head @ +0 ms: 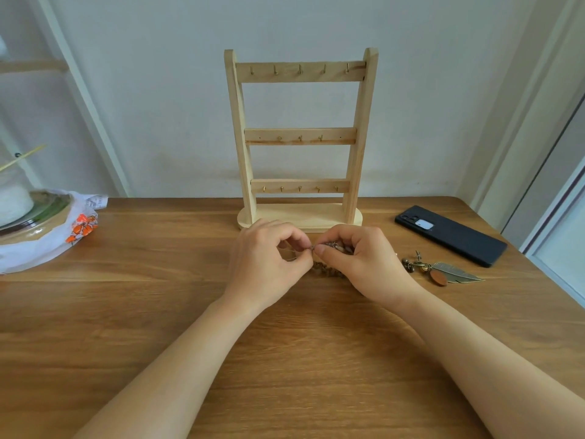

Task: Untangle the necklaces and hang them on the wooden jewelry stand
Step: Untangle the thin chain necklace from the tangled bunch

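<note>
Both the left hand (269,253) and right hand (359,259) pinch tangled brown beaded necklaces (326,270) just before the pale three-rail wooden jewelry stand (300,136) on the brown wooden counter (152,312).

Soft, even daylight, faint shadows, sharp centre, with wide-angle bending and blur at the edges.

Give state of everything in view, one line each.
wooden jewelry stand: upright, every hook bare.
necklaces: tangled bunch on the table, none hung.
left hand: pinches a thin strand of the bunch.
right hand: pinches the bunch too.
feather pendant: flat on the table, beside the right hand.
phone: lying flat, camera side up.
plastic bag: crumpled, on the table's left.
</note>
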